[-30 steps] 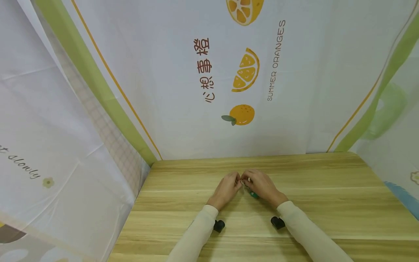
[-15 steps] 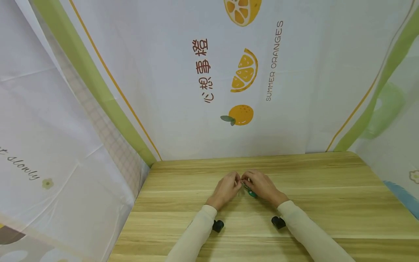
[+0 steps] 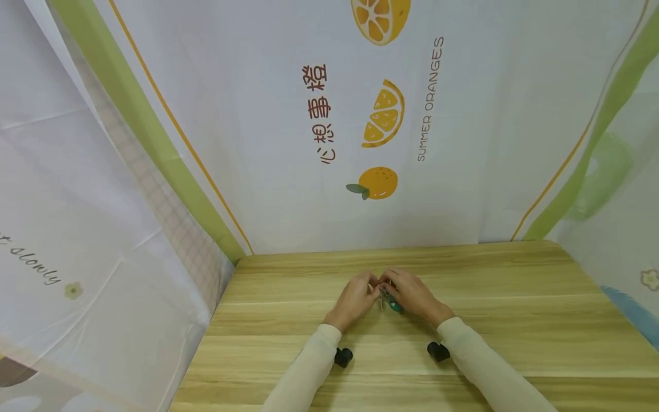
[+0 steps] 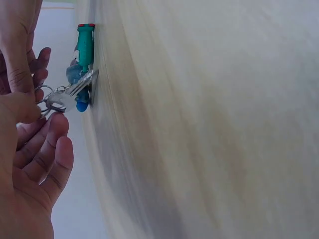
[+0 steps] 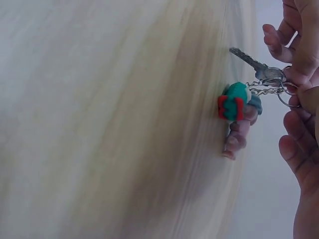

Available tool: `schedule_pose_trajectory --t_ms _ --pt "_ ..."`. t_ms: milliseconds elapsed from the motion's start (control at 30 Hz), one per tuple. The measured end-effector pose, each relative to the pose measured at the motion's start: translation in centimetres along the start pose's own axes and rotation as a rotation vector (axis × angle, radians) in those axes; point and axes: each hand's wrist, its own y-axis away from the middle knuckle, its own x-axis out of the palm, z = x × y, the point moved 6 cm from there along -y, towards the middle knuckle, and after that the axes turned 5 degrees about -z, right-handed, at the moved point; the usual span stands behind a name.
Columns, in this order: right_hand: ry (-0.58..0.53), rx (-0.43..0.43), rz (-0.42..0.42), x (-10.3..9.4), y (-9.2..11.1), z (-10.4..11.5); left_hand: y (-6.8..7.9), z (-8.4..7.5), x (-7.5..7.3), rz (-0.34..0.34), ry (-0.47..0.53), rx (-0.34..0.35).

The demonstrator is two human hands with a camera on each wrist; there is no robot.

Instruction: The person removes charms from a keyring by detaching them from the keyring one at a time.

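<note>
Between the fingertips of both hands is a metal key ring point(image 5: 280, 99), pinched from either side. My left hand point(image 3: 354, 298) holds it from the left with thumb and forefinger, its other fingers loosely bent in the left wrist view. From the right, my right hand point(image 3: 411, 293) pinches the ring too. Silver keys point(image 4: 75, 89) hang off it, one key point(image 5: 251, 63) pointing out towards the wood. A small chain joins the ring to a rubbery figure charm point(image 4: 85, 47), green, red and blue, at or near the tabletop. Fingertips partly hide the ring.
The hands work over a wood-grain table point(image 3: 288, 355). Two black objects point(image 3: 344, 357) show beside the forearms, one by each sleeve. A white cloth point(image 3: 257, 143) printed with oranges hangs behind the table, and more cloth hangs at both sides.
Both hands stay nearly in place, pinching the ring. A key has come into clearer view hanging below the fingertips, and the green charm has shifted slightly. The head view has tilted a little.
</note>
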Motion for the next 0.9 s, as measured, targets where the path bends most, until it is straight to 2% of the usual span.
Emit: schedule_pose_trajectory --t_ms 200,567,900 --pt "-0.030 0.044 -0.022 0.03 0.22 -0.14 -0.15 0.03 -0.02 -0.022 -0.020 0.011" --pt "-0.102 0.102 -0.085 -0.43 0.01 -0.18 -0.16 -0.15 -0.59 -0.073 0.006 0.036" --pt "-0.010 0.095 -0.095 -0.47 0.09 -0.02 -0.03 0.26 -0.39 -0.044 0.057 0.005"
